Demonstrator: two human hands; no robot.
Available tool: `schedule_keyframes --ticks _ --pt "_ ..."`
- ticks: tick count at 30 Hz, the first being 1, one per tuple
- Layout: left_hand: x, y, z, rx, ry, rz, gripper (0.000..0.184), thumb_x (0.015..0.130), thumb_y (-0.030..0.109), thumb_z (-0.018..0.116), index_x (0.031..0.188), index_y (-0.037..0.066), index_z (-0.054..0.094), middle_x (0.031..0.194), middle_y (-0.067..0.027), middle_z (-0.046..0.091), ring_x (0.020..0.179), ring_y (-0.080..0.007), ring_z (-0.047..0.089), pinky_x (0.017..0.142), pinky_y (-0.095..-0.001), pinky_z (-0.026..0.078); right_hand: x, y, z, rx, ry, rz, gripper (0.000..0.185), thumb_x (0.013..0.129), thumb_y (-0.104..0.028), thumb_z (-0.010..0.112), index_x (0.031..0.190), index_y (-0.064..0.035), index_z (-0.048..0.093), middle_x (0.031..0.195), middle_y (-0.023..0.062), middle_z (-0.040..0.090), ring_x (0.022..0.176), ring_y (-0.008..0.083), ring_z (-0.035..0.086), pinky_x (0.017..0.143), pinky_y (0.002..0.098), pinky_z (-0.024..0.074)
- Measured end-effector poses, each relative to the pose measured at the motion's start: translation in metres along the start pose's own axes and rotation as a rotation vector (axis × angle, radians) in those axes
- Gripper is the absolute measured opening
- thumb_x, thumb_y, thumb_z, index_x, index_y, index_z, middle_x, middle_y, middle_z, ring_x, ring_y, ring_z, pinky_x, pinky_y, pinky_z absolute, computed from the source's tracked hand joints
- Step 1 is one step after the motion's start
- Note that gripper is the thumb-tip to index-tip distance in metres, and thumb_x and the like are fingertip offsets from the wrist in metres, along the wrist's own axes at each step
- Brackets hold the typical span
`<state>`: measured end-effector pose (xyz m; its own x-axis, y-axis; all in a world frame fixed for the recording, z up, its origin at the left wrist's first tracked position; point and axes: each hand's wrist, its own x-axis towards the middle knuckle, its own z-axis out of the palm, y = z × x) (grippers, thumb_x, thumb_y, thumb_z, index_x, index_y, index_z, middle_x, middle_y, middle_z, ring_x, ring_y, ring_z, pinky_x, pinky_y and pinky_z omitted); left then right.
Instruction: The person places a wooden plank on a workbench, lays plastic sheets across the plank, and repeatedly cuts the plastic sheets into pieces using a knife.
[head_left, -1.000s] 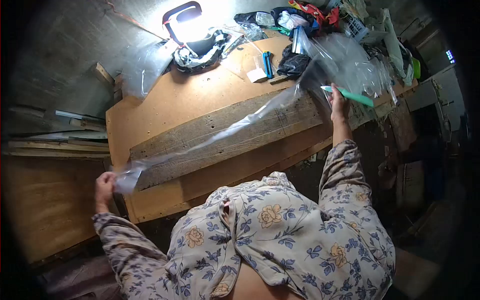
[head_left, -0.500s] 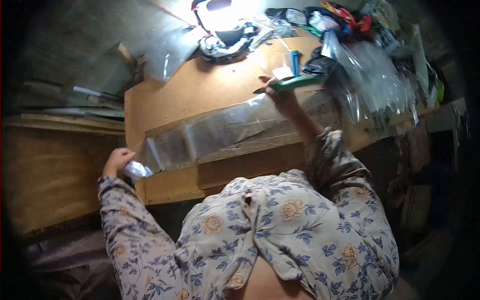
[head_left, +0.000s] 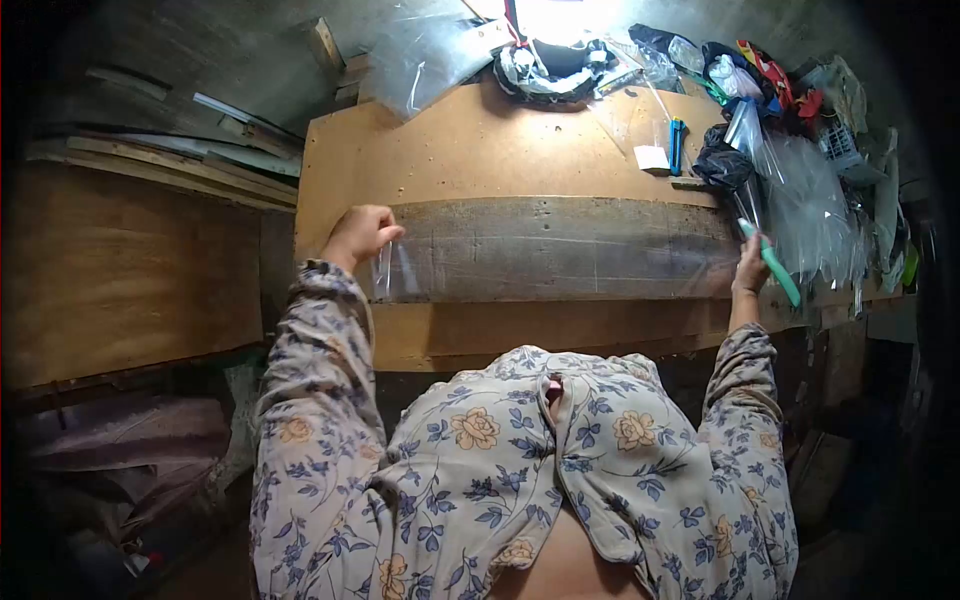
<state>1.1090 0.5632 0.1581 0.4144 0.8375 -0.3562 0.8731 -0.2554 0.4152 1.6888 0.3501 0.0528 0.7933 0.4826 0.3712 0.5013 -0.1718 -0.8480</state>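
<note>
My left hand point(head_left: 362, 236) is closed on the left end of a clear plastic sheet point(head_left: 396, 272). The sheet lies across a worn grey board point(head_left: 560, 240) on the bench; its far edges are hard to make out. At the board's right end, my right hand point(head_left: 750, 268) is closed around a long, curved green tool point(head_left: 778, 272) whose exact kind does not show clearly. Whether the right fingers also pinch the plastic, I cannot tell.
A blue utility knife point(head_left: 677, 145) and a small white block point(head_left: 651, 158) lie beyond the board. Clear plastic bags point(head_left: 810, 210) pile up on the right, beside a black bag point(head_left: 722, 162). A bright lamp point(head_left: 560, 25) stands at the back. Wood strips point(head_left: 170, 170) lie left.
My left hand has moved up and right onto the bench's left side, holding the plastic. My right hand has moved right and down with the green tool. The sheet now lies flatter, and the view has shifted.
</note>
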Motion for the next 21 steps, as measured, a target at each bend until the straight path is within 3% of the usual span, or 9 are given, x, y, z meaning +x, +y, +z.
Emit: schedule_keyframes --ticks 1,3,6,7,10,12,14,17,21 --pt "0.003 0.005 0.006 0.075 0.058 -0.002 0.021 0.068 0.026 0.067 0.078 0.007 0.062 0.076 -0.0086 0.061 0.072 -0.0226 0.059 0.067 -0.0321 0.045 0.008 -0.006 -0.002 0.168 0.104 0.16 0.027 0.087 -0.026 0.045 0.098 -0.0025 0.054 0.092 0.011 0.06 0.079 0.018 0.057 0.07 0.0289 0.0452" --pt "0.003 0.004 0.018 0.185 0.178 0.052 0.022 0.068 0.024 0.066 0.084 0.01 0.061 0.086 -0.0085 0.06 0.081 -0.0239 0.056 0.074 -0.0339 0.042 0.012 -0.036 0.001 0.104 0.144 0.06 0.028 0.088 -0.026 0.043 0.09 -0.0006 0.053 0.089 0.0108 0.06 0.075 0.0163 0.057 0.067 0.0259 0.0455" --pt "-0.008 0.003 0.036 0.282 0.425 0.196 0.028 0.069 0.021 0.064 0.094 0.012 0.058 0.104 -0.0087 0.055 0.096 -0.0252 0.052 0.084 -0.0371 0.037 -0.037 -0.148 0.039 0.251 0.024 0.02 0.027 0.089 -0.025 0.04 0.093 -0.0001 0.05 0.089 0.0106 0.058 0.078 0.0191 0.056 0.072 0.03 0.0451" --pt "-0.014 0.006 0.041 0.262 0.554 0.289 0.031 0.069 0.019 0.062 0.098 0.012 0.056 0.11 -0.0091 0.052 0.101 -0.0253 0.049 0.087 -0.0385 0.034 -0.055 -0.137 0.057 0.332 -0.064 0.065 0.021 0.089 -0.019 0.04 0.095 -0.001 0.048 0.094 0.0116 0.057 0.081 0.0205 0.055 0.076 0.0326 0.0438" --pt "-0.03 0.013 0.065 0.296 0.429 0.244 0.039 0.077 0.025 0.053 0.115 0.019 0.049 0.129 -0.0098 0.036 0.118 -0.0298 0.033 0.095 -0.0484 0.022 -0.143 -0.139 0.12 0.508 -0.332 -0.307 0.012 0.085 -0.01 0.049 0.095 -0.002 0.05 0.097 0.0141 0.057 0.092 0.0205 0.054 0.082 0.0338 0.0417" --pt "-0.028 -0.001 0.083 0.308 0.33 0.165 0.045 0.083 0.025 0.045 0.127 0.025 0.037 0.14 -0.0055 0.017 0.127 -0.0328 0.016 0.099 -0.0532 0.01 -0.161 -0.164 0.132 0.776 -0.48 -0.201 0.013 0.085 -0.012 0.05 0.095 -0.0026 0.051 0.098 0.0147 0.057 0.095 0.0204 0.053 0.083 0.0336 0.0409" --pt "-0.027 -0.001 0.085 0.303 0.345 0.166 0.045 0.083 0.025 0.043 0.127 0.025 0.037 0.14 -0.005 0.018 0.127 -0.0326 0.016 0.1 -0.0528 0.009 -0.163 -0.151 0.138 0.52 -0.609 -0.216 0.016 0.087 -0.018 0.049 0.092 -0.0033 0.052 0.1 0.0128 0.058 0.097 0.02 0.052 0.085 0.0322 0.0394" --pt "-0.026 0.004 0.085 0.279 0.324 0.142 0.045 0.084 0.026 0.039 0.128 0.026 0.035 0.14 -0.0037 0.017 0.128 -0.0316 0.015 0.1 -0.0523 0.007 -0.139 -0.134 0.137 0.628 -0.546 -0.151 0.018 0.088 -0.021 0.048 0.092 -0.0043 0.054 0.098 0.0098 0.059 0.093 0.0169 0.053 0.083 0.0292 0.0396" --pt "-0.023 0.006 0.085 0.293 0.3 0.13 0.046 0.084 0.023 0.039 0.13 0.026 0.033 0.14 -0.0038 0.019 0.128 -0.0296 0.016 0.1 -0.051 0.008 -0.114 -0.131 0.114 0.294 -0.55 -0.145 0.022 0.088 -0.021 0.045 0.097 -0.0034 0.055 0.098 0.0082 0.059 0.093 0.0166 0.052 0.086 0.0272 0.0371"
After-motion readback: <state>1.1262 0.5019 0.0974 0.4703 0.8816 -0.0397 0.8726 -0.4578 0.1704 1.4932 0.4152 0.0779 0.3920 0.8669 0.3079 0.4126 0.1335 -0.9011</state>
